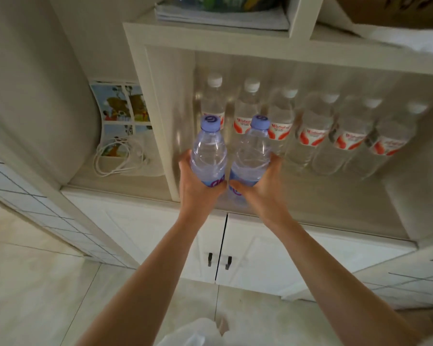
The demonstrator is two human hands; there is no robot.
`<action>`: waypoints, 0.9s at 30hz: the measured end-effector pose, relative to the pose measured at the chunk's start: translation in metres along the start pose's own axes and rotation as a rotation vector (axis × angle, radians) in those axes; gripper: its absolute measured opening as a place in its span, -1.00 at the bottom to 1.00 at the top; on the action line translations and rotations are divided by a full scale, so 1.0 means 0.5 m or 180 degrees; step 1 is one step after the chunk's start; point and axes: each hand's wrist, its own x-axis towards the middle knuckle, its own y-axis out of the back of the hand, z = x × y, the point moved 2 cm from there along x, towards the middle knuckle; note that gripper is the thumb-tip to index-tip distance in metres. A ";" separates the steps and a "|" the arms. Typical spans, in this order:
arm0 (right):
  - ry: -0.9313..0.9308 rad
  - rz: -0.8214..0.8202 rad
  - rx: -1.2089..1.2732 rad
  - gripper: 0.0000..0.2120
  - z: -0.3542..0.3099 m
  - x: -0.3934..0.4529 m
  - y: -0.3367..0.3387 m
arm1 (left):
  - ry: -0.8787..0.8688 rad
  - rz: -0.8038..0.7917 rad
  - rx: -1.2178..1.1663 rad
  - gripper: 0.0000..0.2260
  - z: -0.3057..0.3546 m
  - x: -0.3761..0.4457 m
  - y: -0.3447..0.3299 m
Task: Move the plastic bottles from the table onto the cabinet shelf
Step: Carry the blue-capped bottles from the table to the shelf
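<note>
- Your left hand (198, 188) is wrapped around the left blue-capped bottle (208, 151), held upright at the shelf's front.
- Your right hand (260, 189) is wrapped around the right blue-capped bottle (253, 151), the two nearly touching.
- Toward one o'clock, six white-capped bottles (310, 126) line the cabinet shelf (323, 203).
- At ten o'clock, a white cable (115, 158) lies coiled.

forearms (160, 265): bare, no sleeves | hands (198, 191): no rings, no gloves

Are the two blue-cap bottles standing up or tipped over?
Upright. Both blue-cap bottles have caps on top, gripped by the left hand and right hand.
</note>
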 end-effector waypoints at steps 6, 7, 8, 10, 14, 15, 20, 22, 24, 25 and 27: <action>-0.0030 0.0075 0.0037 -0.22 0.034 -0.013 -0.032 | -0.0154 -0.0226 0.0018 -0.26 -0.044 0.030 0.002; -0.0025 0.0132 0.0044 -0.22 0.038 -0.017 -0.033 | -0.0175 -0.0261 0.0058 -0.26 -0.051 0.031 0.004; -0.0013 0.0189 0.0015 -0.22 0.042 -0.021 -0.034 | -0.0185 -0.0282 0.0089 -0.26 -0.057 0.032 0.007; 0.0029 0.0241 -0.0117 -0.23 0.050 -0.027 -0.034 | -0.0220 -0.0331 0.0097 -0.27 -0.069 0.032 0.013; 0.0058 0.0094 -0.0261 -0.23 0.052 -0.037 -0.038 | -0.0233 -0.0511 0.0148 -0.27 -0.071 0.032 0.022; 0.0042 0.0091 -0.0258 -0.23 0.053 -0.038 -0.036 | -0.0249 -0.0529 0.0210 -0.28 -0.070 0.031 0.024; 0.0134 0.0107 -0.0362 -0.20 0.057 -0.048 -0.023 | -0.0375 -0.0391 0.0488 -0.24 -0.063 0.010 0.030; 0.0126 0.0080 -0.0310 -0.19 0.055 -0.047 -0.025 | -0.0333 -0.0300 0.0446 -0.24 -0.064 0.008 0.026; 0.0104 0.0068 -0.0292 -0.18 0.055 -0.038 -0.030 | -0.0344 -0.0247 0.0364 -0.26 -0.064 0.013 0.016; 0.0090 0.0068 -0.0283 -0.18 0.055 -0.030 -0.034 | -0.0309 -0.0240 0.0332 -0.26 -0.063 0.017 0.009; 0.0055 0.0045 -0.0270 -0.15 0.054 -0.013 -0.042 | -0.0180 -0.0230 0.0320 -0.27 -0.063 0.029 -0.005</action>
